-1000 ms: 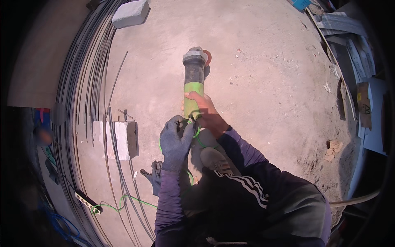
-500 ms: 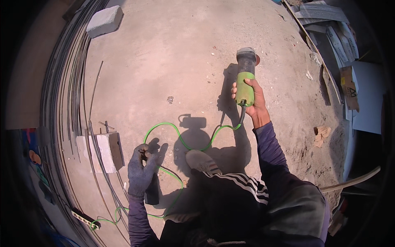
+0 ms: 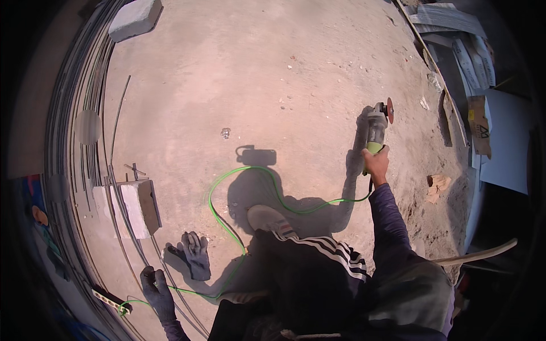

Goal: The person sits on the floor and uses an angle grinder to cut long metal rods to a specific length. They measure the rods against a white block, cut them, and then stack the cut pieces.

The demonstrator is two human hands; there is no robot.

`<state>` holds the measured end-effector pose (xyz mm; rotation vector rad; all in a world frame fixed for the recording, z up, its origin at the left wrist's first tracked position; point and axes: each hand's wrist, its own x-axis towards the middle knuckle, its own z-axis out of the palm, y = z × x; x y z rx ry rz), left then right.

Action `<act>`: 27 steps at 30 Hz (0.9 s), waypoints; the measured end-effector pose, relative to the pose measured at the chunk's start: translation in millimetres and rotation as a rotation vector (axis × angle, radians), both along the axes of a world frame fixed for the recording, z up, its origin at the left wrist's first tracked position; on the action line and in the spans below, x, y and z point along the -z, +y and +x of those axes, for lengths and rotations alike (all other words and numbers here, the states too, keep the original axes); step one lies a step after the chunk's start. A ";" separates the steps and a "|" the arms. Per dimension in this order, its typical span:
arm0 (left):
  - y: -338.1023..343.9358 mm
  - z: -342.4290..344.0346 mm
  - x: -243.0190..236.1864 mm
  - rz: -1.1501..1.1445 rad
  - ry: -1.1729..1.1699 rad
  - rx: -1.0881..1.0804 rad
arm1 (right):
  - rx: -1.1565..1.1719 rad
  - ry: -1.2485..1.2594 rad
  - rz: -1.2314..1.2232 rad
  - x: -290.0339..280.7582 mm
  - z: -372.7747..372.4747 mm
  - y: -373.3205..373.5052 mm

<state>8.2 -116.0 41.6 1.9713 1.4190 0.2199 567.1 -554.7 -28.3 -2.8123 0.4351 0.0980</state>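
Observation:
My bare right hand (image 3: 375, 162) grips the green rear body of an angle grinder (image 3: 375, 128), out to the right with its red disc (image 3: 390, 111) upright on the side. Its green cord (image 3: 301, 211) runs in loops across the floor. My gloved left hand (image 3: 155, 287) is low at the left, closed on the cord, beside the steel rods. A loose dark glove (image 3: 198, 258) lies on the floor between that hand and the cord loop.
Long rods (image 3: 79, 113) line the left, some over a white block (image 3: 136, 207); another block (image 3: 133, 17) lies top left. A power strip (image 3: 108, 298) is lower left. Cardboard (image 3: 479, 125), panels (image 3: 500, 142) and strips line the right. My shoe (image 3: 264, 219) is below the loop.
My right hand has carried the grinder rightward, then lower, turning it so the disc stands upright. My left hand has moved down-left along the cord, uncovering the loose glove.

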 end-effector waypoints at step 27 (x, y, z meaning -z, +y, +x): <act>6.5 -121.5 47.6 -0.175 0.008 -0.199 | -0.237 -0.229 -0.280 67.3 -8.8 -13.0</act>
